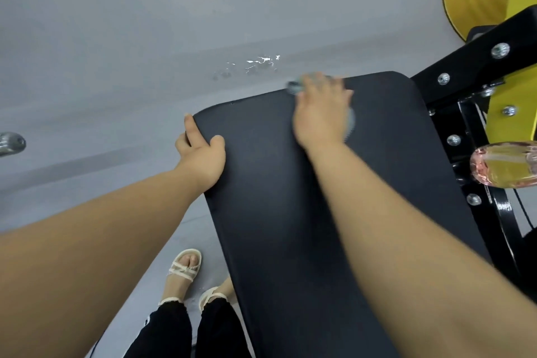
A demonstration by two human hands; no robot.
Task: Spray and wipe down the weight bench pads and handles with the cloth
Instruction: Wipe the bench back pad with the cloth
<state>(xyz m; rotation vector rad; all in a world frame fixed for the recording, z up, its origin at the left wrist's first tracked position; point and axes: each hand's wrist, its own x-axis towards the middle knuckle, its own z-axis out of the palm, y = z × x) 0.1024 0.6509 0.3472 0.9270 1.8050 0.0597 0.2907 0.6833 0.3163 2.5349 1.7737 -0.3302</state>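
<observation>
The black bench pad [276,197] fills the near centre. The left hand [200,157] clamps its left edge, thumb on top, probably to steady it. The right hand [319,116], fingers spread, presses the blurred cloth [294,87] against the far edge.

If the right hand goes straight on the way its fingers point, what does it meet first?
The right hand, flat on the grey cloth, would soon slide off the far edge of the black padded bench cushion. Beyond, the way looks free over grey floor, though depth is unclear.
</observation>
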